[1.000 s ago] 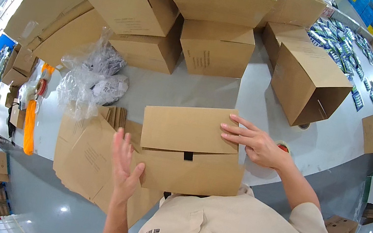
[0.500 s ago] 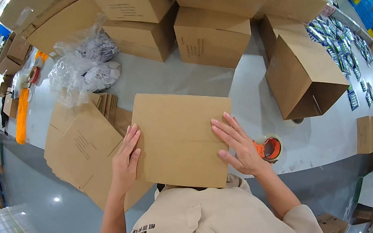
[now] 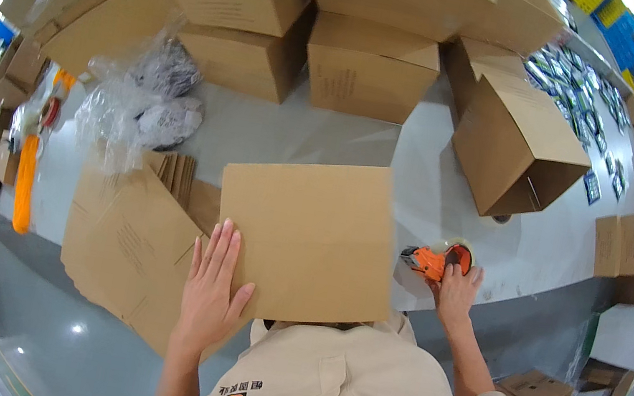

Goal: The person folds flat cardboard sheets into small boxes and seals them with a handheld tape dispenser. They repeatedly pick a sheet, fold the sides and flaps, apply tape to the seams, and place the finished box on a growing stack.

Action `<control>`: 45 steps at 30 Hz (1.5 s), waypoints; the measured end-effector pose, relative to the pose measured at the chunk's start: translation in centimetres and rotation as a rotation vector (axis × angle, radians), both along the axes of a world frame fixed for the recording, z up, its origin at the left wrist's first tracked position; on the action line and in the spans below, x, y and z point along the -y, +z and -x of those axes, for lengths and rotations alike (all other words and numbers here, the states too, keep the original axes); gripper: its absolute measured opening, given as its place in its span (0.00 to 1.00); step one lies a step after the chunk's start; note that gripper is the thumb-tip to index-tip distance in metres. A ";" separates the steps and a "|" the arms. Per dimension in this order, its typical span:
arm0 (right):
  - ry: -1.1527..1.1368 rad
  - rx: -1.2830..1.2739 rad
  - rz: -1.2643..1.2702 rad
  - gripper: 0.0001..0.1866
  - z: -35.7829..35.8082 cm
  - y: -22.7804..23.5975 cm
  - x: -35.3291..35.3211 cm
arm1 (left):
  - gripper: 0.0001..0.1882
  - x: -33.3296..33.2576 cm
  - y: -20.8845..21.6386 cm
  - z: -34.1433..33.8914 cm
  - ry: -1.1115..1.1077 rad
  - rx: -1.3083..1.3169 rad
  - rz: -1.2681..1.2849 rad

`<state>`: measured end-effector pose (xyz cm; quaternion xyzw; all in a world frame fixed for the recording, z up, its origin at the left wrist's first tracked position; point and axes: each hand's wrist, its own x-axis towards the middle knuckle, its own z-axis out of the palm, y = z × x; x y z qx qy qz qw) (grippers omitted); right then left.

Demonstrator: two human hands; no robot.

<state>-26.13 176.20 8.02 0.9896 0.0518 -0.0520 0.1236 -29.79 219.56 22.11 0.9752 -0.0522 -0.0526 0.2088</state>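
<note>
In front of my body lies a brown cardboard box (image 3: pixel 308 239), its closed top facing me. My left hand (image 3: pixel 212 286) rests flat on the box's left side, fingers stretched out together. Off to the right of the box, my right hand (image 3: pixel 456 290) is closed round an orange tape dispenser (image 3: pixel 430 262) fitted with a roll of clear tape. The dispenser's dark cutting end points left, toward the box. Part of its handle is hidden by my fingers.
Flat cardboard sheets (image 3: pixel 128 237) lie left of the box, below clear plastic bags (image 3: pixel 166 116) with grey contents. Made-up cartons (image 3: pixel 367 80) line the back of the table; an open carton (image 3: pixel 516 148) lies on its side at right. Several small packets (image 3: pixel 581 96) are spread beyond.
My right hand has left the box's right edge and moved right to take hold of the tape dispenser, which is now turned leftward. My left hand has slid slightly down the box's side.
</note>
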 end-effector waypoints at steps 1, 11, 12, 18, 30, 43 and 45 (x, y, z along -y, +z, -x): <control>-0.020 0.005 0.040 0.31 -0.1 -1.0 -0.1 | 0.39 0.0 0.1 0.1 -0.004 0.000 -0.054; -0.406 -0.229 -1.426 0.27 -3.4 12.4 1.3 | 0.39 -0.4 -0.4 0.3 0.019 0.084 -0.059; -0.355 -0.204 -1.482 0.31 -3.8 15.4 1.0 | 0.39 -0.4 -0.5 0.3 0.017 0.097 -0.062; -0.035 -0.120 -1.273 0.39 -7.8 22.2 -5.9 | 0.41 -0.5 -1.4 0.5 0.034 0.131 0.037; -0.244 0.433 -1.310 0.28 -15.7 7.8 -14.8 | 0.44 -0.8 -3.0 0.0 0.082 0.161 0.708; 0.077 0.259 -1.445 0.22 -14.7 15.9 -12.6 | 0.46 -0.5 -1.9 0.0 0.148 0.122 0.436; 0.133 0.174 -1.675 0.25 -14.2 19.2 -11.9 | 0.46 -0.7 -1.7 -0.1 0.139 0.153 0.345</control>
